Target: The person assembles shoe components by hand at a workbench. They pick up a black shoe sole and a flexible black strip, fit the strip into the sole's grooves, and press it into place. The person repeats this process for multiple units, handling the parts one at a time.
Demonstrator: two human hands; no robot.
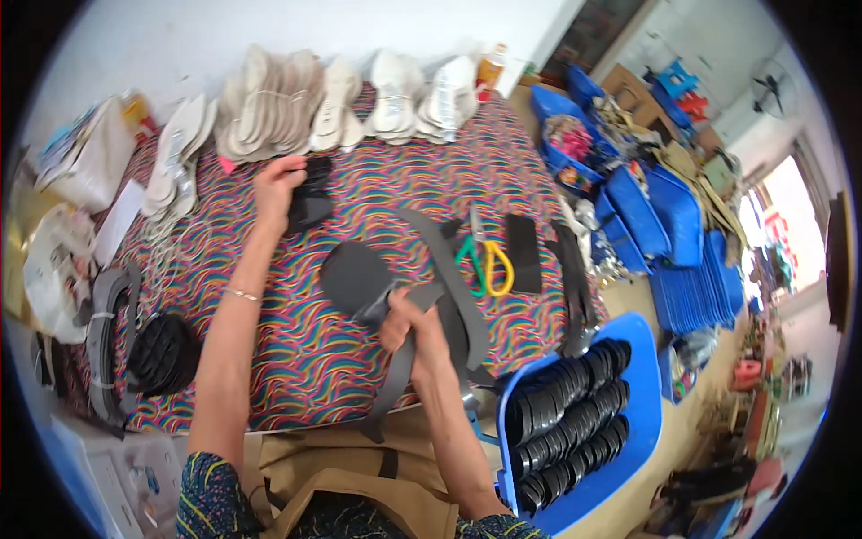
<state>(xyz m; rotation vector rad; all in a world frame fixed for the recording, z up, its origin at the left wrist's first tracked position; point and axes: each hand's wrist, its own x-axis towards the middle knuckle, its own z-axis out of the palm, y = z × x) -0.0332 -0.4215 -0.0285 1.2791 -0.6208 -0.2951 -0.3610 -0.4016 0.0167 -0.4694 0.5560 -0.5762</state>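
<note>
My left hand (277, 193) reaches over the far left of the table, its fingers pinched at the edge of a black piece (317, 171). Just below that lies another dark piece (310, 211). Nearer to me, my right hand (416, 328) is closed around a dark grey sole-shaped piece (353, 274), rounded at its far end and shiny near my fingers. A long grey strip (392, 391) hangs by the same hand; I cannot tell whether it is gripped too. Beside it lies a curved grey strip (462, 310).
Scissors (486, 260) with green and yellow handles lie by a black rectangle (523, 253). Bundled pale insoles (269, 108) line the wall side of the patterned table (287, 377). At right, a blue basin (648, 404) holds rows of black shiny pieces. Black coils (163, 353) sit left.
</note>
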